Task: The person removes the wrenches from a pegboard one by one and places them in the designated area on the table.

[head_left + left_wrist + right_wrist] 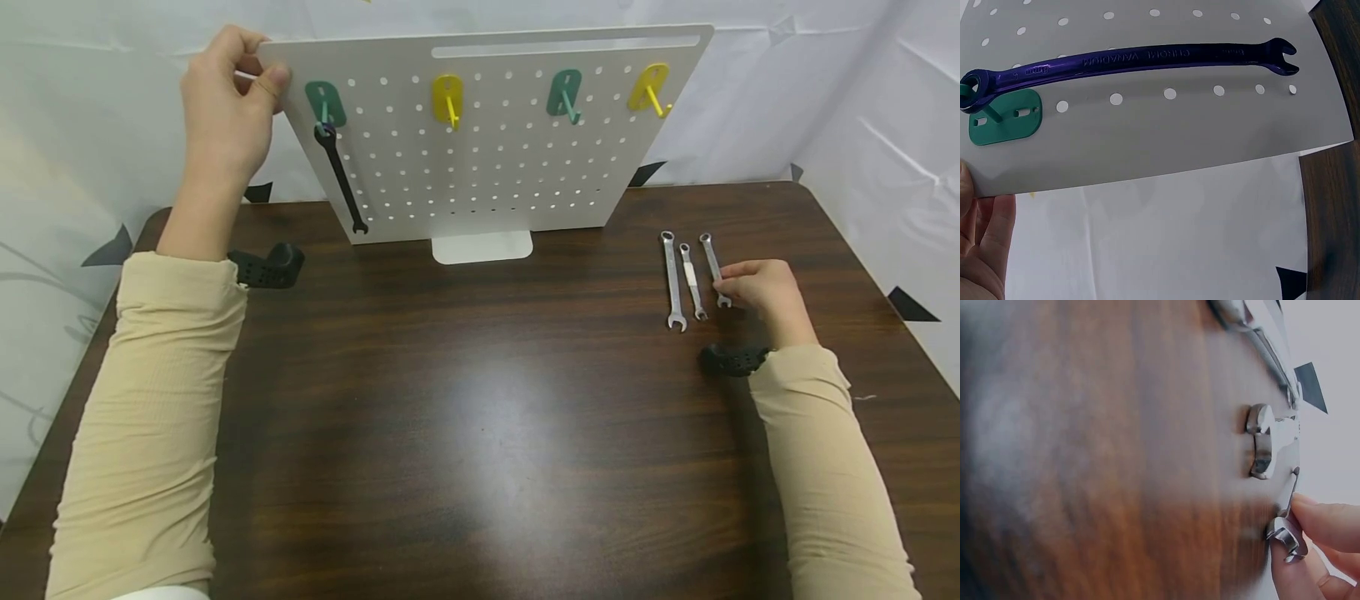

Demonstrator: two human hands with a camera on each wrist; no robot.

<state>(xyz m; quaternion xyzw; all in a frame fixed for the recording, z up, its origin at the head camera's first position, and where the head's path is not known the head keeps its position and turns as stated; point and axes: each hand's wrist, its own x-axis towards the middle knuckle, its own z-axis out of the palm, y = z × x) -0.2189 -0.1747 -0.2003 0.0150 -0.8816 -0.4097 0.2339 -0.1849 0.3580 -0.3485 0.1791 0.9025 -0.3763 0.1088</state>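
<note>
A glossy, dark wood-grained table carries an upright pale-grey pegboard, flat and pierced by rows of round holes, its upper left corner gripped between the thumb and fingers of the left hand; well apart, the right hand pinches a slim silver wrench near its open end, on the table's right side. A dark, purple-sheened wrench hangs down the board, while a long shiny metal wrench and a shorter white-banded wrench lie beside the pinched one. Smallest, four oblong-plated hooks, two green, two yellow, line the board's upper part, the leftmost through the dark wrench's ring.
</note>
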